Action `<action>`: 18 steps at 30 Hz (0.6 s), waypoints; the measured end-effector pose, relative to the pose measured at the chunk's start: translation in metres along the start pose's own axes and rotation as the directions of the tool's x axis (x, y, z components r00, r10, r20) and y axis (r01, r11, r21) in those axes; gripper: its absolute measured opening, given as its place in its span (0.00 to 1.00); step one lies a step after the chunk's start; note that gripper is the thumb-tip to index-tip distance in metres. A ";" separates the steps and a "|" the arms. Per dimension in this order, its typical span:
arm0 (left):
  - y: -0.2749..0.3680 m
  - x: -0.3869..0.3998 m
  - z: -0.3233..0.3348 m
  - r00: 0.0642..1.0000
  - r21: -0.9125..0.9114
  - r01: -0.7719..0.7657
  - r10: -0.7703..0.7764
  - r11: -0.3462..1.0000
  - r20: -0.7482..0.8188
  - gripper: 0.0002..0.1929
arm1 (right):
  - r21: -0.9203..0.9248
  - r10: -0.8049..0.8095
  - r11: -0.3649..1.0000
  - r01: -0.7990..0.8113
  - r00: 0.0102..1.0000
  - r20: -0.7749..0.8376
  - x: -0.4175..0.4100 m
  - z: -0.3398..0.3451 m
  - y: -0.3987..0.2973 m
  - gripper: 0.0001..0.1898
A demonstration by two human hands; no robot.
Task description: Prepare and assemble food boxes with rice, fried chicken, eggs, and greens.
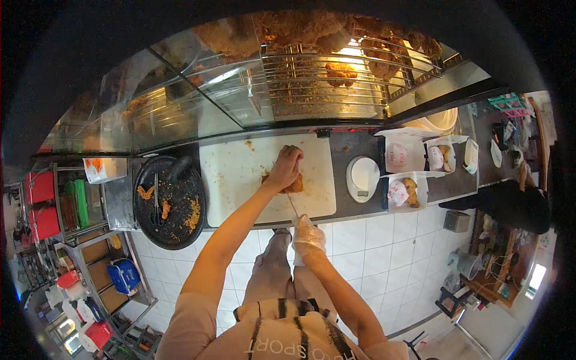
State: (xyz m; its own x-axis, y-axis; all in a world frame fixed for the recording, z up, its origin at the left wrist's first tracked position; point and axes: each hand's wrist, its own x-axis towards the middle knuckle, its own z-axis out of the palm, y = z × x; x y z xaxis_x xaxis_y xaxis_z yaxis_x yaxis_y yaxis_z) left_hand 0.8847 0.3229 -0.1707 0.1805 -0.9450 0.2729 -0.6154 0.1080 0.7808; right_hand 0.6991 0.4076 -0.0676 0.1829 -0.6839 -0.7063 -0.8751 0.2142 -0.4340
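Observation:
On the white cutting board (234,189) lies a piece of breaded fried food (294,185), brown and crusted, probably chicken. My bare left hand (286,165) is over it with the fingers curled, covering most of it. What those fingers touch underneath is hidden. In a clear plastic glove, my right hand (309,238) grips a knife (293,204) at the board's near edge. The thin blade points away from me and runs up to the food, where its far end is out of sight under my left hand. Crumbs are scattered over the board.
A black round tray (180,225) with tongs (156,198) and fried scraps stands left. To the right are a white kitchen scale (362,180) and open food boxes (407,193). A lit glass display case (315,96) borders the far side. Another person (508,202) is at far right.

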 end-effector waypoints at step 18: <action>-0.003 0.027 0.015 0.999 -0.077 0.022 -0.020 0.997 0.029 0.06 | -0.476 -0.137 0.862 0.171 0.985 0.105 0.043 -0.032 -0.002 0.18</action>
State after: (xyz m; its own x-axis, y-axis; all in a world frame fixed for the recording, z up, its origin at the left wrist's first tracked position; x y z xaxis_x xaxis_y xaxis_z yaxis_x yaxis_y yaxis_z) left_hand 0.8798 0.2920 -0.1742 0.1704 -0.9554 0.2413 -0.5504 0.1108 0.8275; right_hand 0.6940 0.3556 -0.0788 0.3469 -0.6294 -0.6953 -0.9370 -0.2642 -0.2283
